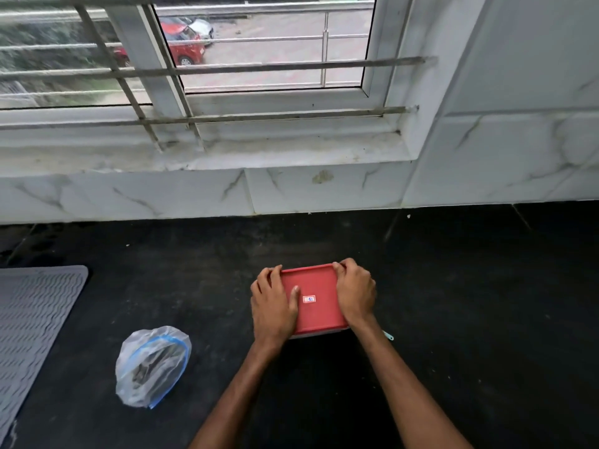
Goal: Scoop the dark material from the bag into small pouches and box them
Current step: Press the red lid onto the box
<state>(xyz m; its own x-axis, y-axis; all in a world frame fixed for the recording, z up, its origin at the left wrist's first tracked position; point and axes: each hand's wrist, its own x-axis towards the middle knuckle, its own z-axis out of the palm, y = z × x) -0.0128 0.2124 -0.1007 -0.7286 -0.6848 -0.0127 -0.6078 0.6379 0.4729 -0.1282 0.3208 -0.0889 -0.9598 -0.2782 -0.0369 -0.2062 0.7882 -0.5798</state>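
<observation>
Gripping the red-lidded box (319, 314) at lower centre, the left hand (274, 306) curls round its left edge and the right hand (355, 294) round its right edge; the bag (152, 366) of dark material lies lower left.

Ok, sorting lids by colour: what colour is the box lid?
The lid is red, clearest in the head view.

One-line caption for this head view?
On the black counter, the left hand and right hand hold the red-lidded box; a zip bag of dark material lies left.

black counter (453, 286) — box (316, 285), bag (152, 364), mat (32, 319)
</observation>
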